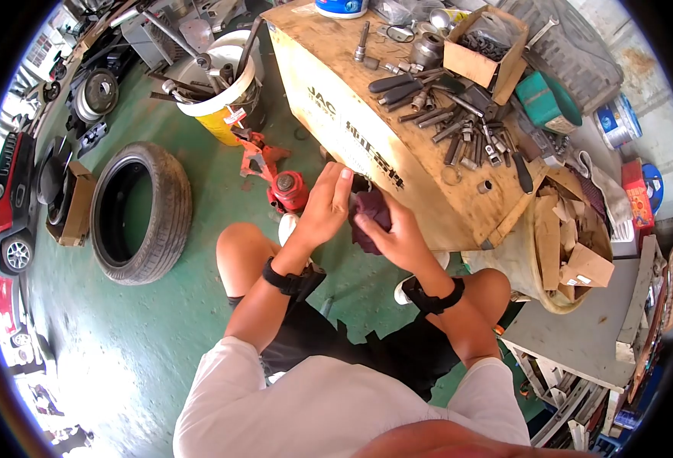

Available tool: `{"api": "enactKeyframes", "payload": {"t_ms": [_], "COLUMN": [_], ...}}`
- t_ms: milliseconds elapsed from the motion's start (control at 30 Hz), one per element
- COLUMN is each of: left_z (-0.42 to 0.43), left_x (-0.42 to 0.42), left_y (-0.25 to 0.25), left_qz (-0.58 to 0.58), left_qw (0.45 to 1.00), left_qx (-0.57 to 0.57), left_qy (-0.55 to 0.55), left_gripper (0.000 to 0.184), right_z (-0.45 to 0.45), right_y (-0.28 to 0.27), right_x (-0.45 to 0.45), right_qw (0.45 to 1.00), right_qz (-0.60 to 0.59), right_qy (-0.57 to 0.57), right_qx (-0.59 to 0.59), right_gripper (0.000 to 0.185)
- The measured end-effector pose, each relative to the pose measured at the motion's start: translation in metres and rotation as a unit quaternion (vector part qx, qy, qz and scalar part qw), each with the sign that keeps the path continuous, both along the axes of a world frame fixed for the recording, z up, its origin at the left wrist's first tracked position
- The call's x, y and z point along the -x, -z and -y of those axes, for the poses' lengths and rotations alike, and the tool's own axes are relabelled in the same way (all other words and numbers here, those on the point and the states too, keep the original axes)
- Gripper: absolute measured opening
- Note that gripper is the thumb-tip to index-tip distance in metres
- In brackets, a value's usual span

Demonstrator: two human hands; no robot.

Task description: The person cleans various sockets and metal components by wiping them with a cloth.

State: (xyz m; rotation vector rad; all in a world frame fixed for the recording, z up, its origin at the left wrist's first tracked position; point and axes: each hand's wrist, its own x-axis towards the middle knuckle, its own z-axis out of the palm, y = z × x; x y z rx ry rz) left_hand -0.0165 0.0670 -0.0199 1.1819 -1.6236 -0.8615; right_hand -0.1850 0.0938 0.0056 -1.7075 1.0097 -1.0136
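Observation:
My right hand (399, 235) is closed around a dark maroon cloth (368, 217), bunched up in front of my knees. Beside it, my left hand (326, 204) has its fingers pressed together, tips pointing away from me. A small dark piece shows just above the cloth, between the two hands; its kind is too small and covered to make out. What my left fingers hold is hidden behind them. A red bottle jack (289, 191) stands on the green floor just beyond my left hand.
To the right, a wooden workbench (313, 46) bears several sockets (470, 145), screwdrivers and a cardboard box (485, 46). A tyre (142, 214) and a bucket of tools (218, 114) stand left. A bin of cardboard scraps (554, 286) is near my right knee.

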Motion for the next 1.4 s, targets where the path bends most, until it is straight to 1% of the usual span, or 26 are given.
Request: {"api": "enactKeyframes", "payload": {"t_ms": [33,133,167,200,267,300,367,500,567,633,667,700,733,800,867,933,967,1067,1133,1167,1200,1233,1267,1333,1367,1400], "left_z": [0.000,-0.002,-0.002,-0.001,0.001,0.000,-0.004,-0.003,-0.003,-0.002,-0.003,-0.003,-0.003,-0.002,-0.001,-0.001,-0.005,0.002,-0.003,-0.005,-0.008,-0.010,-0.011,-0.011,-0.009,-0.009], "left_x": [0.001,0.004,0.005,0.005,0.005,0.007,0.013,0.014,0.016,0.022,0.024,0.024,0.023,0.022,0.021,0.022,0.022,0.014,0.015,0.015,0.015,0.018,0.019,0.019,0.018,0.018], "left_y": [0.001,0.001,0.001,0.002,0.007,0.001,-0.013,-0.007,0.000,-0.001,-0.001,-0.002,-0.003,-0.020,-0.010,-0.011,-0.012,0.005,-0.008,-0.012,-0.014,-0.008,-0.007,-0.007,-0.003,-0.005], "left_qz": [0.005,-0.008,-0.028,-0.027,-0.122,-0.122,-0.290,-0.226,-0.132,-0.168,-0.203,-0.295,-0.375,-0.451,-0.465,-0.443,-0.411,-0.411,-0.412,-0.299,-0.179,-0.132,-0.131,-0.003,0.004,0.003], "left_qw": [1.000,1.000,0.999,0.999,0.990,0.990,0.934,0.948,0.981,0.976,0.970,0.931,0.903,0.827,0.826,0.847,0.871,0.861,0.861,0.926,0.971,0.986,0.987,0.987,0.986,0.986], "left_qx": [0.004,-0.006,-0.020,-0.020,-0.073,-0.072,-0.210,-0.222,-0.136,-0.121,-0.107,-0.191,-0.194,-0.306,-0.296,-0.281,-0.263,-0.296,-0.296,-0.221,-0.141,-0.049,-0.050,0.106,0.117,0.118], "left_qy": [-0.007,-0.007,-0.003,-0.002,0.017,0.016,0.016,-0.009,-0.042,-0.063,-0.084,-0.096,-0.086,-0.135,-0.116,-0.085,-0.055,-0.044,-0.047,-0.060,-0.070,-0.085,-0.084,-0.119,-0.119,-0.120], "left_gripper": [0.035,0.032,0.033,0.033,0.039,0.039,0.052,0.057,0.058,0.059,0.060,0.062,0.064,0.064,0.064,0.062,0.064,0.063,0.062,0.062,0.062,0.060,0.060,0.051,0.047,0.047], "right_z": [-0.001,-0.005,-0.004,-0.005,-0.006,-0.006,0.000,0.006,0.006,0.000,-0.003,-0.008,-0.010,-0.011,-0.011,-0.006,-0.004,-0.002,-0.002,0.002,0.007,0.010,0.013,0.014,0.013,0.012], "right_y": [0.002,0.009,0.009,0.010,0.011,0.006,0.006,0.005,0.005,0.004,0.004,0.004,0.003,0.000,-0.002,0.002,0.003,0.001,-0.002,0.006,0.013,0.019,0.025,0.020,0.021,0.022], "right_x": [-0.003,-0.009,-0.010,-0.008,-0.002,-0.002,0.003,0.005,0.004,0.000,-0.001,-0.003,-0.003,-0.003,-0.003,-0.002,-0.002,-0.003,-0.007,-0.005,-0.004,-0.001,0.002,0.001,-0.002,-0.006], "right_qw": [0.999,0.999,0.993,0.993,0.997,0.994,0.994,0.994,0.995,0.998,0.998,0.996,0.989,0.987,0.974,0.973,0.980,0.987,0.991,0.999,0.992,0.972,0.958,0.960,0.961,0.973], "right_qz": [-0.019,-0.008,-0.005,-0.004,0.055,0.073,0.083,0.080,0.067,-0.014,-0.014,-0.052,-0.089,-0.085,-0.131,-0.138,-0.107,-0.079,-0.042,0.022,0.087,0.171,0.211,0.213,0.212,0.197], "right_qy": [-0.003,0.009,0.048,0.049,0.058,0.086,0.075,0.069,0.064,0.050,0.049,0.026,0.003,-0.032,-0.057,-0.051,-0.033,-0.009,0.038,0.029,0.020,-0.008,-0.027,-0.033,-0.035,-0.021], "right_qx": [0.045,0.034,0.104,0.104,-0.021,-0.012,-0.008,-0.008,-0.022,0.031,0.031,0.073,0.115,0.133,0.175,0.180,0.163,0.141,0.119,0.016,-0.088,-0.161,-0.190,-0.177,-0.176,-0.117], "right_gripper": [0.056,0.064,0.057,0.057,0.046,0.034,0.032,0.033,0.036,0.047,0.047,0.051,0.056,0.060,0.060,0.060,0.060,0.056,0.048,0.044,0.041,0.037,0.039,0.042,0.042,0.044]}}
